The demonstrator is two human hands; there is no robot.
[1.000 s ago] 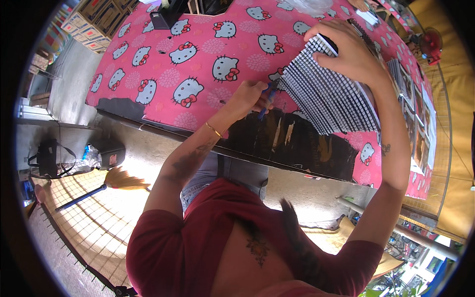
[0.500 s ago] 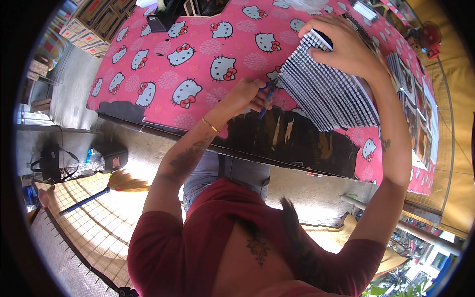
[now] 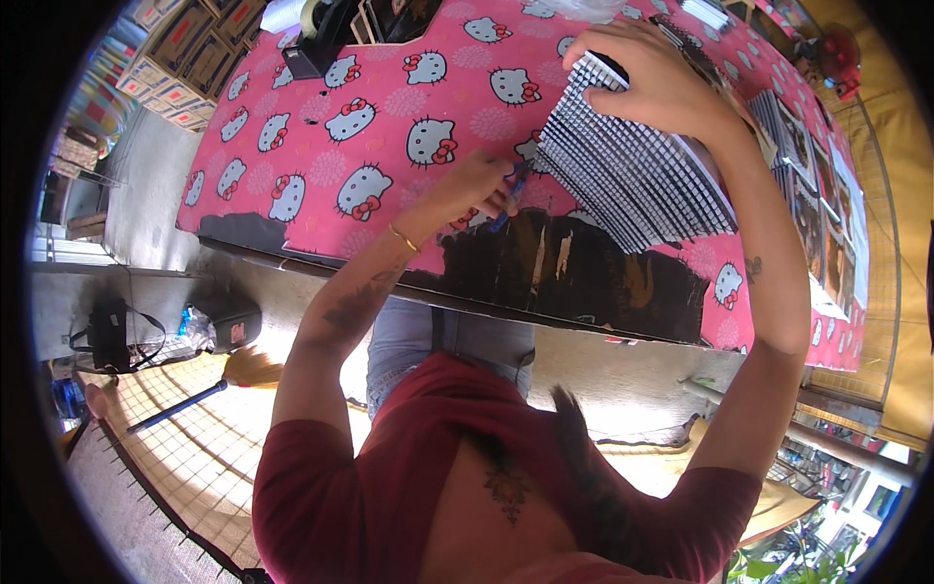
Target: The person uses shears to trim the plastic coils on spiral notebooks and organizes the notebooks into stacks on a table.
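A stack of spiral-bound books [image 3: 637,161] stands on the table with its rows of dark coils turned toward me, fanned at a slant. My right hand [image 3: 647,83] is curled over the stack's far left end, thumb on the coil side and fingers over the far side. My left hand [image 3: 482,185] is closed around a small blue-handled tool [image 3: 507,204], which looks like pliers. Its dark tip points at the left lower corner of the stack; whether it touches the coils I cannot tell.
The table has a pink patterned cover [image 3: 389,117], torn at the front edge to a dark surface. A black tape dispenser [image 3: 313,54] stands at the far left. More bound books [image 3: 793,146] lie at the right. Cardboard boxes [image 3: 185,58] and a broom [image 3: 185,404] are left of the table.
Both hands, the tool and the stack appear slightly further left in the view. The left hand keeps its grip on the tool, and the right hand stays on the stack.
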